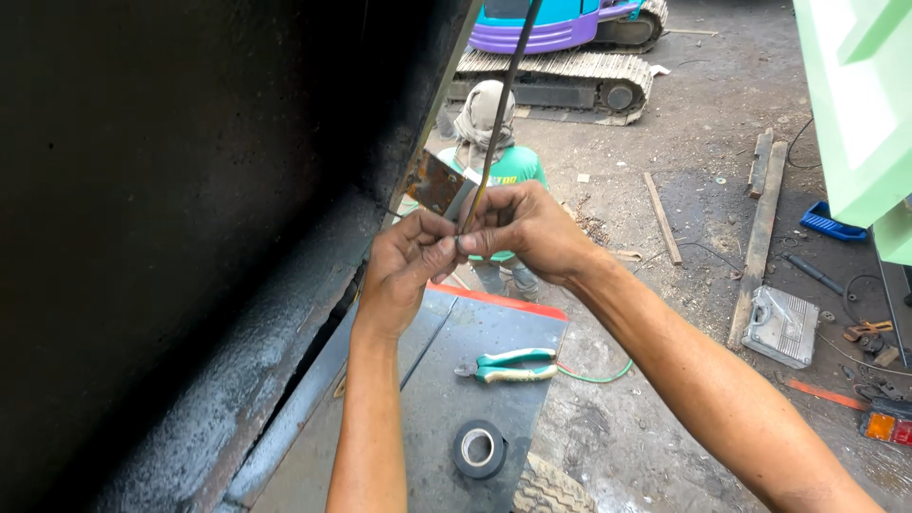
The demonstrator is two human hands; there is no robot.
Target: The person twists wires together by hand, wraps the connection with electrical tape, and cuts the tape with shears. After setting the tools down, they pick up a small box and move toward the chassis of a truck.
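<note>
Both hands — left hand (404,261) and right hand (522,228) — pinch the dark cable (499,114) shut, seemingly mid-wrap; next likely needs tape roll (479,448) or pliers (505,365) below.

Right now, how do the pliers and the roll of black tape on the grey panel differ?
The pliers have green and cream handles and lie flat lengthwise, jaws pointing left; the tape roll is black and lies flat as a ring with its core showing. The pliers sit farther up the grey panel, closer to the left hand and right hand; the tape roll lies nearer the camera. Neither is touched: both hands pinch a dark cable.
</note>
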